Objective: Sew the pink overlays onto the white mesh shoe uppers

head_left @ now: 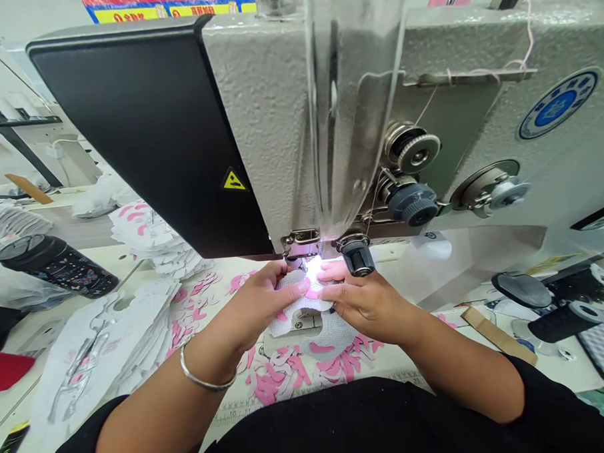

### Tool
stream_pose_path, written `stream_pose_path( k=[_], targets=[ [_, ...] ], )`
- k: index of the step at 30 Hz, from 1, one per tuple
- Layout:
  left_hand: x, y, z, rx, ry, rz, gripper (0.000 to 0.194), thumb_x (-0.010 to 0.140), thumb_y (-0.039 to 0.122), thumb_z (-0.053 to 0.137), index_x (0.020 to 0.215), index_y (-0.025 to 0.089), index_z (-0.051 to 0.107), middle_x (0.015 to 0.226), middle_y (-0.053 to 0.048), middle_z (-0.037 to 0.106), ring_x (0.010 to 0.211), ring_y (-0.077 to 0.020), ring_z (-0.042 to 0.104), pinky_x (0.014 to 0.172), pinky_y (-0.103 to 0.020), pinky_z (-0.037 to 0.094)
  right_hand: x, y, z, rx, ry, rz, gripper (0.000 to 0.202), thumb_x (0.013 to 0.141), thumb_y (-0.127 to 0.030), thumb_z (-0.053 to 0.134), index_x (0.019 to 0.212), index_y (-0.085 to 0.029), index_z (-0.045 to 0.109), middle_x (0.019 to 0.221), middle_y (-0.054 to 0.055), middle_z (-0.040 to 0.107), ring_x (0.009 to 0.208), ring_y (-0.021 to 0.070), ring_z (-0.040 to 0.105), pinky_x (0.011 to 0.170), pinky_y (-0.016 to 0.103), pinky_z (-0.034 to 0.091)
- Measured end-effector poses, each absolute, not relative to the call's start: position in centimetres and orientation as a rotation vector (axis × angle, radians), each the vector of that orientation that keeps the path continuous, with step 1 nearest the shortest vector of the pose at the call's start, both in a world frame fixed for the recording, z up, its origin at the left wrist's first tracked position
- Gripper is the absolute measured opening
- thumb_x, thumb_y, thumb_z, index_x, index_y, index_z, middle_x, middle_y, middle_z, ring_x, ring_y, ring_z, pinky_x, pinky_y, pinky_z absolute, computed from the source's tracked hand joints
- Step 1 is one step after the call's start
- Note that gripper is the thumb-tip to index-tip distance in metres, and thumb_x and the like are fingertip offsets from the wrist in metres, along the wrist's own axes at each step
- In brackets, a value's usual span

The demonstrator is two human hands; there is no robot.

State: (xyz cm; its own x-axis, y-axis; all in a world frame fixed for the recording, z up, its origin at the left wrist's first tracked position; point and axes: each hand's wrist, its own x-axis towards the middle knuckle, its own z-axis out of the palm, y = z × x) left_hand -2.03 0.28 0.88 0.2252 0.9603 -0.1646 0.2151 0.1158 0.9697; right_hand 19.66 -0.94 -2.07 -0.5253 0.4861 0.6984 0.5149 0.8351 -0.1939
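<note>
A white textured fabric piece with a curved pink patch on it lies under the lit needle area of a sewing machine. My left hand pinches the fabric's left side, thumb on top beside the patch. On the right, my right hand has its fingers pressed on the fabric and the patch's right end. The needle tip is lost in the bright light. Many small pink and white cut pieces lie in front of the fabric, near the table edge.
Stacks of white fabric pieces stand at the left, with a black patterned tumbler behind them. Thread spools and a brown cardboard strip lie at the right. The machine head overhangs both hands.
</note>
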Motion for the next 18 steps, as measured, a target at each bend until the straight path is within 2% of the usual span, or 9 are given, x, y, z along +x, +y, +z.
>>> stream_pose_path(
  k=[4, 8, 11, 14, 18],
  targets=[
    [-2.1, 0.5, 1.0, 1.141, 1.078, 0.704, 0.027, 0.074, 0.039, 0.076, 0.089, 0.020, 0.064, 0.076, 0.000, 0.066, 0.062, -0.0130, 0.061, 0.057, -0.025, 0.047, 20.0, -0.5, -1.3, -0.728, -2.251, 0.050, 0.029, 0.087, -0.006, 0.050, 0.099, -0.025, 0.068, 0.108, 0.006, 0.068, 0.106, 0.0204, 0.062, 0.091, 0.042, 0.051],
    [-1.8, 0.3, 1.1, 1.235, 1.145, 0.770, 0.025, 0.074, 0.039, 0.076, 0.090, 0.021, 0.067, 0.082, -0.002, 0.070, 0.072, -0.0169, 0.066, 0.065, -0.028, 0.051, 20.1, -0.1, -2.3, -0.673, -2.195, 0.035, 0.028, 0.084, -0.005, 0.051, 0.101, -0.025, 0.063, 0.112, 0.006, 0.067, 0.111, 0.0199, 0.061, 0.096, 0.043, 0.050],
    [-1.5, 0.1, 1.3, 1.247, 1.207, 0.767, 0.027, 0.071, 0.039, 0.076, 0.089, 0.021, 0.067, 0.082, -0.003, 0.071, 0.070, -0.0186, 0.066, 0.061, -0.029, 0.051, 20.1, 0.0, -3.3, -0.677, -2.140, 0.011, 0.025, 0.083, -0.007, 0.055, 0.102, -0.023, 0.058, 0.114, 0.008, 0.068, 0.115, 0.0212, 0.060, 0.098, 0.045, 0.049],
    [-1.3, 0.1, 1.4, 1.295, 1.241, 0.781, 0.026, 0.070, 0.039, 0.075, 0.088, 0.021, 0.066, 0.081, -0.002, 0.069, 0.067, -0.0178, 0.064, 0.052, -0.026, 0.047, 20.2, 0.0, -3.7, -0.651, -2.140, -0.043, 0.035, 0.082, -0.006, 0.056, 0.111, -0.024, 0.056, 0.117, 0.008, 0.066, 0.118, 0.0217, 0.059, 0.099, 0.046, 0.049],
    [-1.6, 0.2, 1.0, 1.338, 1.237, 0.774, 0.026, 0.074, 0.041, 0.073, 0.089, 0.022, 0.066, 0.086, -0.002, 0.069, 0.073, -0.0172, 0.062, 0.050, -0.023, 0.044, 20.3, -0.2, -3.6, -0.609, -2.208, -0.163, 0.043, 0.085, -0.007, 0.056, 0.122, -0.029, 0.055, 0.116, 0.006, 0.066, 0.113, 0.0207, 0.061, 0.098, 0.046, 0.048]
  ],
)
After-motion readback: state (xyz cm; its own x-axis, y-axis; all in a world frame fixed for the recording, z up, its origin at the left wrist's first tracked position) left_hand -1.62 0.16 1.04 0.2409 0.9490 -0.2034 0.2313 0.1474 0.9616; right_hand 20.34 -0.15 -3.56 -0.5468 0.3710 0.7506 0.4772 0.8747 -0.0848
